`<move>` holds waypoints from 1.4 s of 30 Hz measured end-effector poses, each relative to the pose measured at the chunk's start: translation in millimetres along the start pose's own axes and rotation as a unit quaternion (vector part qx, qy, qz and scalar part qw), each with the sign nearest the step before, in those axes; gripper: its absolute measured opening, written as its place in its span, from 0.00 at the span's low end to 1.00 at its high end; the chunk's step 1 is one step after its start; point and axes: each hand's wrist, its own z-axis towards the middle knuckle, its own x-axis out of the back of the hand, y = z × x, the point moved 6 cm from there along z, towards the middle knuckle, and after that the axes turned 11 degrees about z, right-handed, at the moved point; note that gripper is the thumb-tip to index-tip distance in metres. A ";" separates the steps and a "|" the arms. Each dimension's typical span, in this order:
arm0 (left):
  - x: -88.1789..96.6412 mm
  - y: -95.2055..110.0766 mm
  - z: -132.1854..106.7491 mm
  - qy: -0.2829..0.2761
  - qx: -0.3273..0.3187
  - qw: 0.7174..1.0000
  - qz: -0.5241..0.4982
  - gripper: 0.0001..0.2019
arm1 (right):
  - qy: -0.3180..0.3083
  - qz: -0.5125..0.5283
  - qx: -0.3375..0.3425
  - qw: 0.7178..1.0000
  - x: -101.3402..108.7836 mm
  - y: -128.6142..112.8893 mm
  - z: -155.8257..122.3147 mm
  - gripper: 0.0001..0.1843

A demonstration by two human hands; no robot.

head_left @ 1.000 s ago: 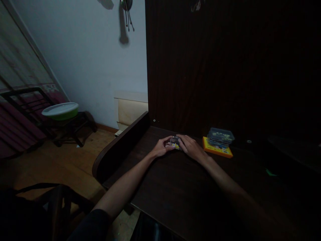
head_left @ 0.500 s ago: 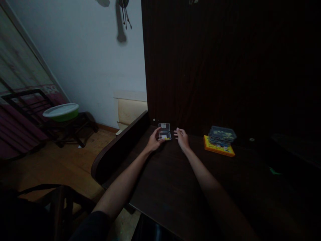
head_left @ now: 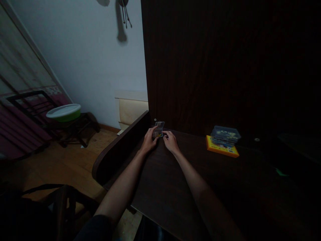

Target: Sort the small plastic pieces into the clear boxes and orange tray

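Note:
A small clear plastic case [head_left: 158, 129] with its lid up stands on the dark wooden desk [head_left: 175, 187] near the back left corner. Small yellow bits show inside it. My left hand [head_left: 148, 142] grips the case's left side with curled fingers. My right hand [head_left: 171, 142] lies just right of the case, its fingers pinched at the case's front right edge; whether anything is between them is too small to tell.
A stack of clear cases [head_left: 225, 134] sits on an orange box [head_left: 222, 150] at the right. A dark tall panel [head_left: 225, 67] backs the desk, and a raised side board [head_left: 120, 147] bounds its left. A green basin [head_left: 64, 112] rests on a stool; a chair [head_left: 62, 207] stands at lower left.
The case went from closed between both hands to lying open on the desk, and now sits farther back left. Both hands followed it; my right hand closed in on its front edge.

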 end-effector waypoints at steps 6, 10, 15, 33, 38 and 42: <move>-1.0 8.8 -4.3 0.003 -0.041 0.999 0.026 0.31 | -0.024 -0.050 0.016 0.998 -1.9 6.0 -1.3 0.22; -1.1 14.2 -7.7 -0.017 -0.072 0.996 0.043 0.33 | -0.037 -0.095 0.018 0.995 -6.8 5.7 -1.6 0.21; 0.7 15.8 -12.6 -0.040 -0.096 0.993 0.063 0.32 | -0.055 -0.141 0.012 0.988 -8.5 3.0 -2.2 0.18; 0.0 8.5 -12.8 -0.073 -0.152 0.978 0.122 0.30 | -0.087 -0.235 0.001 0.968 -10.0 -7.0 -5.4 0.18; -1.9 6.6 -12.4 -0.081 -0.161 0.974 0.140 0.30 | -0.095 -0.241 -0.004 0.966 -11.4 -8.9 -6.7 0.18; -3.5 7.7 -12.3 -0.090 -0.168 0.970 0.150 0.30 | -0.098 -0.244 -0.013 0.965 -12.0 -7.1 -6.8 0.21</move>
